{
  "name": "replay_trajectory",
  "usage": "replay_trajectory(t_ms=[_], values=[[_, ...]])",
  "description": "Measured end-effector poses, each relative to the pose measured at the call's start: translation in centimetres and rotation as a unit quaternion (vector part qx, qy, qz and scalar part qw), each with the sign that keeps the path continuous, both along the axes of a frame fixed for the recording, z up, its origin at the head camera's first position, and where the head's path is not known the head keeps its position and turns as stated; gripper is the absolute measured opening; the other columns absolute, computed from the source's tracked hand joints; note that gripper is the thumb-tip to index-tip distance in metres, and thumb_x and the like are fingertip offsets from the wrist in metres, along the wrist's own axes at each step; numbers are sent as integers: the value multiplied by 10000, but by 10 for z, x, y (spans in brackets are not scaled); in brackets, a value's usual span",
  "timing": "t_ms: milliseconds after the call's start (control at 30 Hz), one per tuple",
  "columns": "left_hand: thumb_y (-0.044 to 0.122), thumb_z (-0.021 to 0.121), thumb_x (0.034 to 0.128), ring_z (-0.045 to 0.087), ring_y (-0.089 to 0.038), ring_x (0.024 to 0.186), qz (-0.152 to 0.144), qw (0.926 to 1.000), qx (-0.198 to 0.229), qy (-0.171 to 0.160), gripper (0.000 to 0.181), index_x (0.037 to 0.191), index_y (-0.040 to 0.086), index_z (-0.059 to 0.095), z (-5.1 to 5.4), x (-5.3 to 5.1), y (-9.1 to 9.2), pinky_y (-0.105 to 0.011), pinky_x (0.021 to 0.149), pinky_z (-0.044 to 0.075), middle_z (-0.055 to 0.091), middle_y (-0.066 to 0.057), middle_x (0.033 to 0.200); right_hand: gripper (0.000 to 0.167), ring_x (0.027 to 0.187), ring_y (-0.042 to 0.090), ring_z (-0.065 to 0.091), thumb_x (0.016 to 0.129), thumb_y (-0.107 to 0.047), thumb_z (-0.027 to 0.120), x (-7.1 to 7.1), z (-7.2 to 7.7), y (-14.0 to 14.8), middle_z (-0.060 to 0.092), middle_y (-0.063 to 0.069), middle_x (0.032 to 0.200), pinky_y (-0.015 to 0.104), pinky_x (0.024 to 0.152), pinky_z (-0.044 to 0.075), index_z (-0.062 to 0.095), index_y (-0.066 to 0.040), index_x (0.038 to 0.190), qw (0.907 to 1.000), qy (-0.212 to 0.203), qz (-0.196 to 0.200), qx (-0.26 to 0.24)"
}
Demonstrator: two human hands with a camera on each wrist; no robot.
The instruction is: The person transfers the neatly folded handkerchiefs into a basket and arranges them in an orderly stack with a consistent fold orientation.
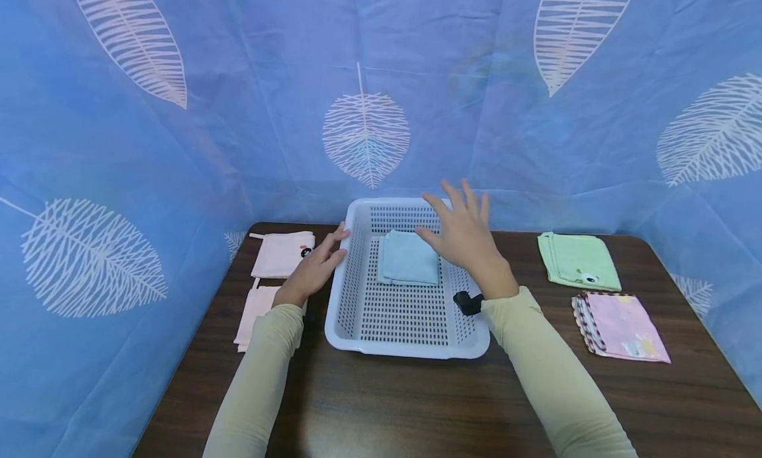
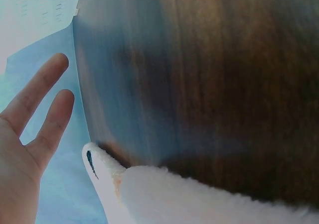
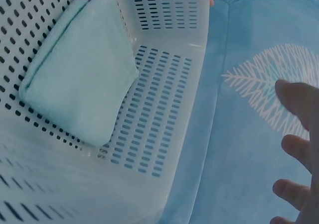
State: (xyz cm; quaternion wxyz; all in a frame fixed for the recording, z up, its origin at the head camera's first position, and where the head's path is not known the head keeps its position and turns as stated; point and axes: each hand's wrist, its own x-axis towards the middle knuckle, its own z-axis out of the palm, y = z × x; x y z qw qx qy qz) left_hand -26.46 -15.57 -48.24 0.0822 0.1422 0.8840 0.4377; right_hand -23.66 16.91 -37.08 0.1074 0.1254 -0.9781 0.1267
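Observation:
A white perforated basket (image 1: 405, 347) stands mid-table with a folded light blue cloth (image 1: 411, 258) on its floor, toward the back. My left hand (image 1: 313, 267) is at the basket's left rim, fingertips at the edge; whether they touch it I cannot tell. In the left wrist view the left hand's fingers (image 2: 55, 117) look straight and spread. Over the basket's right side my right hand (image 1: 467, 243) hovers with fingers spread, holding nothing. The right wrist view shows the blue cloth (image 3: 79, 74) lying in the basket, and the right hand (image 3: 304, 149) beyond the rim.
Two pale pink cloths (image 1: 282, 255) (image 1: 257, 312) lie left of the basket, partly under the left arm. On the right lie a green cloth (image 1: 580, 263) and a pink cloth with a checked edge (image 1: 628, 329). A blue leaf-patterned curtain (image 1: 268, 147) hangs behind the dark table (image 1: 405, 405).

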Motion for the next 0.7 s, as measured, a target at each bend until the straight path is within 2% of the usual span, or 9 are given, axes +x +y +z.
replay_trajectory(t_ms=[200,400,533,700], values=[[651,389,1027,396,-282,1510,-38,10000,17,-49,528,1530,569,252,0,0,0,-631,1157,357,103,223,1713,783,1576,490,-65,971,-664,522,0,-1,5,24,108,1743,793,1161,-51,249,-341,1630,9993,-360,1,-84],[638,393,1032,383,-287,1519,22,10000,3,-63,518,1527,572,256,-1,-1,0,-642,1158,348,107,250,1704,818,1569,501,-102,963,-734,437,1,-3,15,-66,95,1744,813,1137,-75,178,-360,1643,9982,-579,-86,-139],[631,392,1035,402,-283,1507,35,10000,-37,-38,517,1529,568,256,0,-1,0,-637,1154,356,101,294,1686,833,1571,492,-115,965,-765,362,2,-5,25,-97,88,1741,812,1137,-73,148,-342,1650,9977,-650,-153,-115],[632,388,1035,403,-278,1507,24,10000,-28,-41,519,1533,562,257,1,0,1,-630,1159,356,95,320,1674,835,1572,494,-94,971,-751,371,4,-9,37,-62,119,1741,808,1140,-73,150,-321,1653,9977,-611,-231,-165]])
